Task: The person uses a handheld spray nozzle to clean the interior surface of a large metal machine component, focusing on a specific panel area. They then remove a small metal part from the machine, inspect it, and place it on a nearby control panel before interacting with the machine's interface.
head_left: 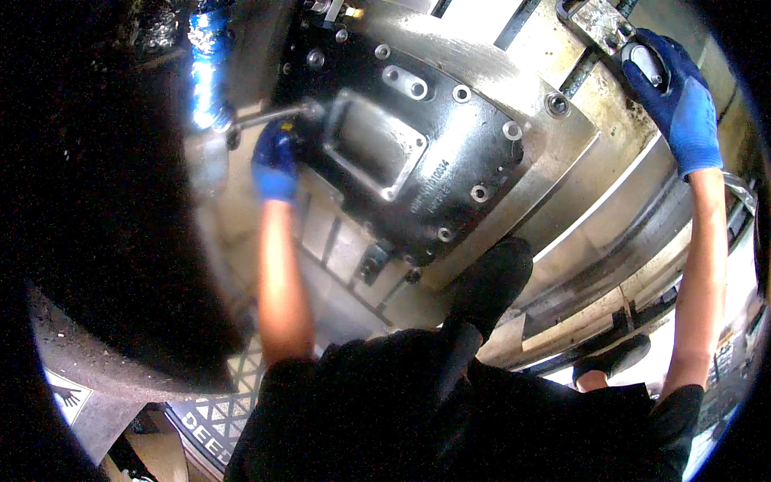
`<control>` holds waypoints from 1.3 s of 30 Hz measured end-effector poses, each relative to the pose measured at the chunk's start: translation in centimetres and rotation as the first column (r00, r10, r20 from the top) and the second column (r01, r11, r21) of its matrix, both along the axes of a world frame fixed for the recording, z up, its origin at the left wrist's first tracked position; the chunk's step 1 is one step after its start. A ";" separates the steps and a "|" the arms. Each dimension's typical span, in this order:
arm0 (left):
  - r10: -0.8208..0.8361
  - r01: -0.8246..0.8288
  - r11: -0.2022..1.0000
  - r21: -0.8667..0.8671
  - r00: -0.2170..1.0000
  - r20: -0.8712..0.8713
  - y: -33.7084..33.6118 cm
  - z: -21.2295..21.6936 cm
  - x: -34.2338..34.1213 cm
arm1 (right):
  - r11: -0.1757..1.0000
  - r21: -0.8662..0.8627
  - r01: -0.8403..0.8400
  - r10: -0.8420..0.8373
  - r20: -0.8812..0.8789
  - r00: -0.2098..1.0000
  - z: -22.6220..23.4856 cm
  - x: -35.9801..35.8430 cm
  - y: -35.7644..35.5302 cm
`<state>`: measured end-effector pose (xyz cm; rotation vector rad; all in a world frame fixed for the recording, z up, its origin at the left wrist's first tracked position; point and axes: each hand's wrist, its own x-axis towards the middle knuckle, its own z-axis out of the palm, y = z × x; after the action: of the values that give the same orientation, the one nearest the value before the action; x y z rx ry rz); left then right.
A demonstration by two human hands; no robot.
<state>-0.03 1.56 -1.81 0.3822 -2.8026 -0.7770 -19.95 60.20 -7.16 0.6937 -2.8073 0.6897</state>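
Observation:
My left hand (pixel 275 163), in a blue glove, is curled beside the left edge of a black metal plate (pixel 454 161). A thin metal rod (pixel 269 117) runs just above its fingers. Blur hides whether the fingers grip the rod. The plate has a raised rectangular frame in its middle and several bolt holes with bright rims. At the upper right, my right hand (pixel 681 104), gloved in blue, has its fingers closed round a grey rounded metal piece (pixel 645 64). A worn metal block (pixel 598 28) lies right beside those fingers.
A slotted metal machine bed (pixel 606 104) stretches under and around the plate. On the left looms a large dark machine body (pixel 104 201), with a shiny blue-lit cylinder (pixel 209 68) next to it. A patterned step (pixel 221 410) shows at the lower left. My shoe (pixel 494 281) is near the plate's lower edge.

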 end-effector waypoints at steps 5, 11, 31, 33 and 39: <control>0.137 -0.132 0.928 0.348 0.991 0.010 -5.9 -1.1 1.0 | 1.000 -0.027 -0.014 0.014 0.002 1.000 0.3 0.1 -1.2; 0.237 -0.352 0.881 0.317 0.907 0.347 -2.2 0.2 -3.5 | 1.000 -0.003 0.006 -0.006 0.002 1.000 0.8 0.3 -0.6; 0.177 -0.043 0.903 -0.427 0.944 0.278 2.0 2.1 -2.5 | 1.000 -0.015 -0.004 0.004 0.011 1.000 0.1 -0.1 -0.5; 0.140 0.011 0.888 -0.459 0.946 0.293 2.2 2.3 -2.3 | 0.998 -0.062 0.010 -0.005 0.084 0.996 1.3 0.5 -1.4; 0.133 0.066 0.867 -0.493 0.924 0.358 3.0 2.7 -2.7 | 1.000 -0.006 0.001 -0.001 0.032 0.999 1.0 0.5 -1.0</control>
<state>-2.75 4.53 0.94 0.5309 -3.1924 0.0706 -19.50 59.22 -6.12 0.6865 -2.8330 0.7155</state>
